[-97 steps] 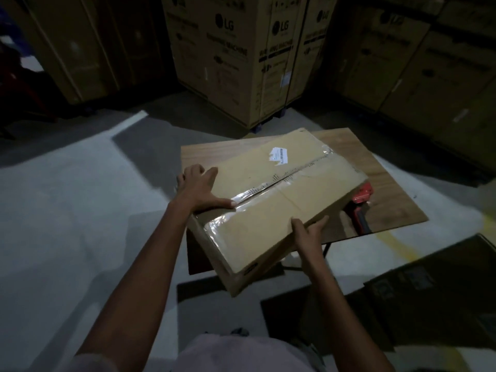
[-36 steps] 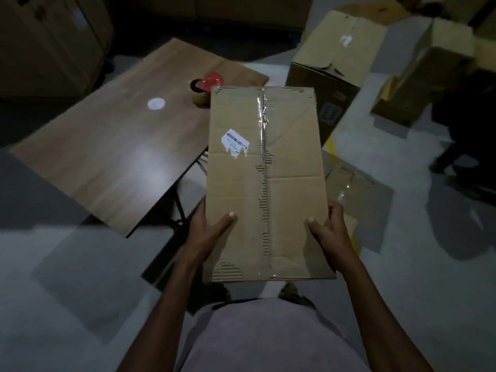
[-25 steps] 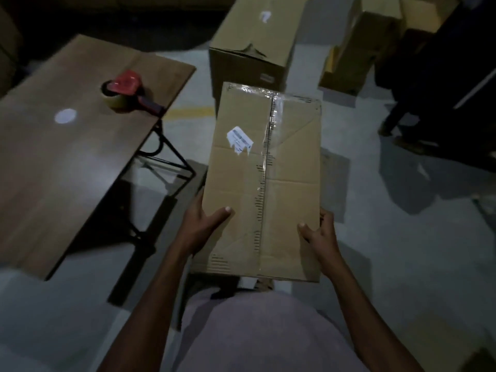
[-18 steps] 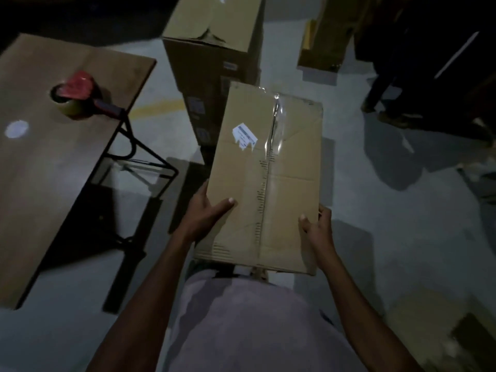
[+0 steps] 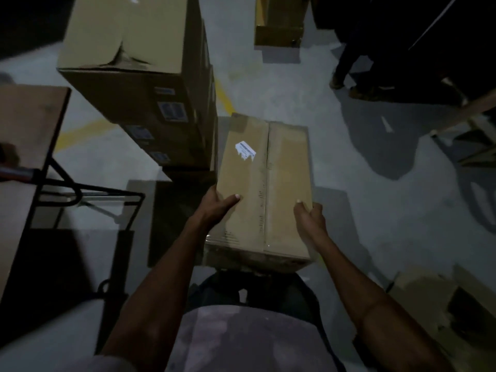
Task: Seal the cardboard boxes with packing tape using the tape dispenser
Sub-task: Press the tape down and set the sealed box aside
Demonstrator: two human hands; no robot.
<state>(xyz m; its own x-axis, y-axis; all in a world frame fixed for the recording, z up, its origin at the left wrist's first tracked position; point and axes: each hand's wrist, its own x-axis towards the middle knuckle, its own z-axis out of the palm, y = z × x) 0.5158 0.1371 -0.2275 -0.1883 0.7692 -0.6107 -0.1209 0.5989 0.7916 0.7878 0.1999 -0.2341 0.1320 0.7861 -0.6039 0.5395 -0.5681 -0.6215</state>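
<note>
A taped cardboard box (image 5: pixel 265 183) with a torn white label is low over the grey floor in front of me. My left hand (image 5: pixel 218 204) grips its left edge, thumb lying on top. My right hand (image 5: pixel 308 214) grips its right edge near the front corner. Clear tape runs along the box's centre seam. The tape dispenser is almost out of view; only a dark blurred shape shows at the far left edge.
A stack of larger cardboard boxes (image 5: pixel 150 84) stands just left of the carried box. The wooden folding table (image 5: pixel 24 130) with black legs is at the left. Another box (image 5: pixel 279 22) sits at the back. A person's legs (image 5: pixel 349 73) stand at the upper right.
I have turned away from the table with the box and lowered it toward the floor beside the box stack. The table and dispenser slid off to the left.
</note>
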